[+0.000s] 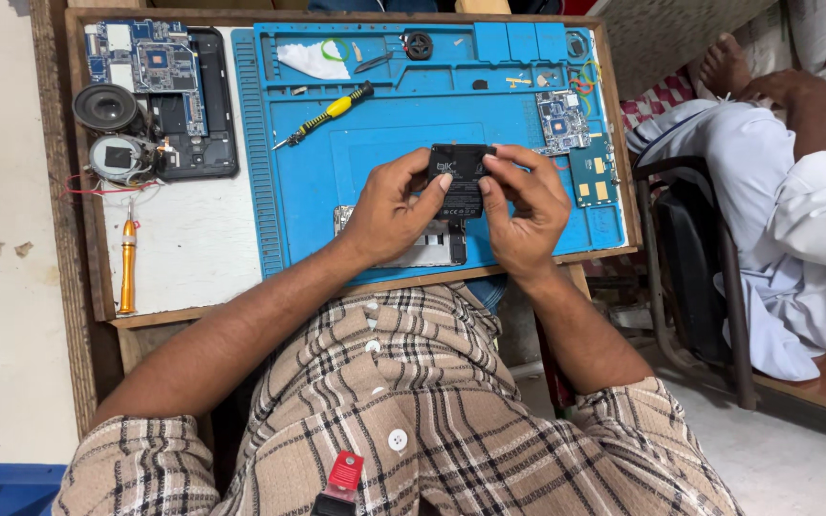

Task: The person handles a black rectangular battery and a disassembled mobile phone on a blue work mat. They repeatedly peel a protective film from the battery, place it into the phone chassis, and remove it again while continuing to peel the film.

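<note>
A flat black battery pack (459, 182) is held above the blue work mat (384, 143) by both of my hands. My left hand (389, 205) grips its left edge with the thumb on top. My right hand (526, 205) pinches its right edge and upper corner. Under my hands lies an opened phone body (432, 250), mostly hidden. A small green circuit board (561, 119) lies just right of my right hand, and a blue-green board (593, 180) sits by the mat's right edge.
A yellow-handled screwdriver (327, 113), a white cloth (313, 60) and small parts lie on the mat. Left of it are an opened tablet (179, 96), two round speakers (107, 107) and an orange tool (127, 268). A seated person (786, 191) is at the right.
</note>
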